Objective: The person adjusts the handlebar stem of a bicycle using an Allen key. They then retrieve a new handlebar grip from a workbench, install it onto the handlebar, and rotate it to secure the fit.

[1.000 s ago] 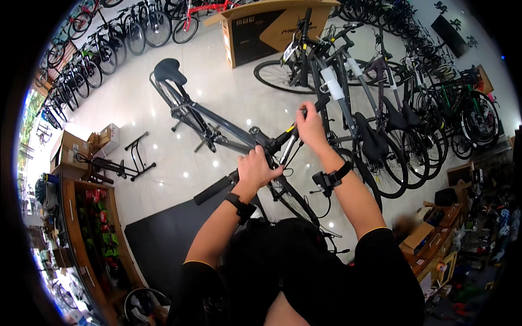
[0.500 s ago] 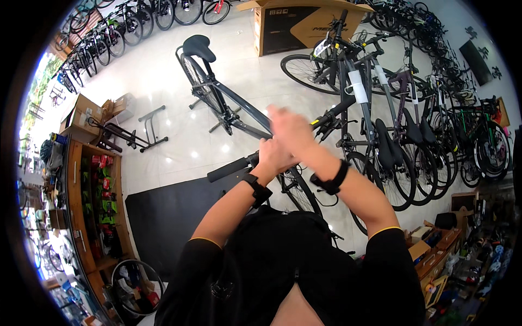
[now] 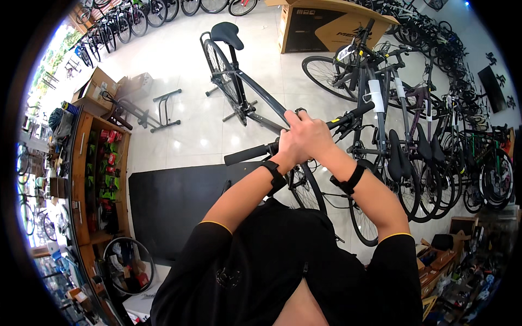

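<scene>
A dark grey bicycle (image 3: pixel 262 94) stands before me, its black saddle (image 3: pixel 227 35) facing away at the far end. My left hand (image 3: pixel 289 148) is closed at the middle of its handlebar, partly covered by the right. My right hand (image 3: pixel 312 136) lies over it with curled fingers, and a small dark part (image 3: pixel 299 111) shows at its far side. What either hand grips is hidden. A black left grip (image 3: pixel 247 155) and a right grip (image 3: pixel 360 110) stick out on both sides. Below my wrists is the front wheel (image 3: pixel 306 187).
Several bicycles (image 3: pixel 375 127) stand close on the right, by a large cardboard box (image 3: pixel 329 30). A black mat (image 3: pixel 174 209) covers the floor at left, beside a wooden cabinet (image 3: pixel 81 179). A metal stand (image 3: pixel 166 111) stands on the tiles.
My right hand, raised and blurred before, has come down onto the left hand at the handlebar's middle. The whole scene has shifted slightly right in view.
</scene>
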A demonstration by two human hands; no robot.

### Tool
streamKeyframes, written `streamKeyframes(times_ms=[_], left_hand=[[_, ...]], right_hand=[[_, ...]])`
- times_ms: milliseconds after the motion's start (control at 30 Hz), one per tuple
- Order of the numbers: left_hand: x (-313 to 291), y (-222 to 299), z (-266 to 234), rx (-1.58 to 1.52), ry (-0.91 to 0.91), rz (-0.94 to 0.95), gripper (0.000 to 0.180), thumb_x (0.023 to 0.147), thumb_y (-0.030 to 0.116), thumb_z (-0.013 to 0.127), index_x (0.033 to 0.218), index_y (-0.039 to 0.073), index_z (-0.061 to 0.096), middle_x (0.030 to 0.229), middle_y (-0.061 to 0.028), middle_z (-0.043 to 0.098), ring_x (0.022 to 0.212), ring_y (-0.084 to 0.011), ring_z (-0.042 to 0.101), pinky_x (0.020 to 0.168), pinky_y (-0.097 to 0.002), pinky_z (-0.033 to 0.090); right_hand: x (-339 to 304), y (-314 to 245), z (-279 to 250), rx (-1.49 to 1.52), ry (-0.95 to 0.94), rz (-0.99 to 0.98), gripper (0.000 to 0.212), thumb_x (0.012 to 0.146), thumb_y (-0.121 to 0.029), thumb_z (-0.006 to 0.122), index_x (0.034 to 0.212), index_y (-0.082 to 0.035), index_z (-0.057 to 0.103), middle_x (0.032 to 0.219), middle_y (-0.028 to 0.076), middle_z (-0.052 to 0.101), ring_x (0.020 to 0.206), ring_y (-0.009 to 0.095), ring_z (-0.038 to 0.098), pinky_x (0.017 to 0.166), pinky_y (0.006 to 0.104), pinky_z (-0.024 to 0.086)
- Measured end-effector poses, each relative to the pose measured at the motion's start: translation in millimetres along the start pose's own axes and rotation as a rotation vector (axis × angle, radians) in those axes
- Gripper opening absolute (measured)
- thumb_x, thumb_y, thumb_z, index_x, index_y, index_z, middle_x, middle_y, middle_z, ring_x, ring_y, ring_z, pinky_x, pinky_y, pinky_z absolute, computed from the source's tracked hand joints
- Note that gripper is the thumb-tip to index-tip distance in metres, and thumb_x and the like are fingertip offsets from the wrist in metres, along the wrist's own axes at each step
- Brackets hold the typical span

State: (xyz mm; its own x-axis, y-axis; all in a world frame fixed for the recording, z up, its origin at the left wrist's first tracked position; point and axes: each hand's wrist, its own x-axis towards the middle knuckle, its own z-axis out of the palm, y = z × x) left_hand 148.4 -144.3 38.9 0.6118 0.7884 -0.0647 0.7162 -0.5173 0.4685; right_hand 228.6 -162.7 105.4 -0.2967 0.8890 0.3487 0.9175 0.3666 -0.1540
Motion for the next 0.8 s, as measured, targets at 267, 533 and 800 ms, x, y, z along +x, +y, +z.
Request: streamKeyframes(times_ms=[267,533,800], left_hand=[[-2,-2,0,0.054,0.03,-0.042,0.077,0.068,0.073,0.068,0.096,0.002,0.056,0.084,-0.0128,0.068,0.08,-0.0289,0.069,0.077,-0.0422,0.046],[-7,-3,-1,0.06,0.057,-0.04,0.078,0.068,0.07,0.068,0.1,0.0,0.055,0.087,-0.0159,0.068,0.08,-0.0318,0.068,0.078,-0.0427,0.048],[-5,-5,-1,0.068,0.012,-0.04,0.078,0.069,0.071,0.067,0.101,0.001,0.056,0.087,-0.0133,0.067,0.081,-0.0281,0.066,0.077,-0.04,0.047]], right_hand=[[6,28,-11,0.155,0.162,0.186,0.013,0.091,-0.013,0.058,0.104,-0.01,0.055,0.08,0.018,0.063,0.068,0.04,0.064,0.058,0.0468,0.052],[2,70,-14,0.328,0.333,0.392,0.013,0.094,-0.012,0.056,0.105,-0.006,0.052,0.071,0.017,0.059,0.062,0.036,0.062,0.058,0.0398,0.047],[-16,115,-2,0.566,0.331,0.667,0.014,0.094,-0.015,0.056,0.105,-0.007,0.052,0.067,0.009,0.061,0.059,0.02,0.062,0.056,0.0363,0.048]])
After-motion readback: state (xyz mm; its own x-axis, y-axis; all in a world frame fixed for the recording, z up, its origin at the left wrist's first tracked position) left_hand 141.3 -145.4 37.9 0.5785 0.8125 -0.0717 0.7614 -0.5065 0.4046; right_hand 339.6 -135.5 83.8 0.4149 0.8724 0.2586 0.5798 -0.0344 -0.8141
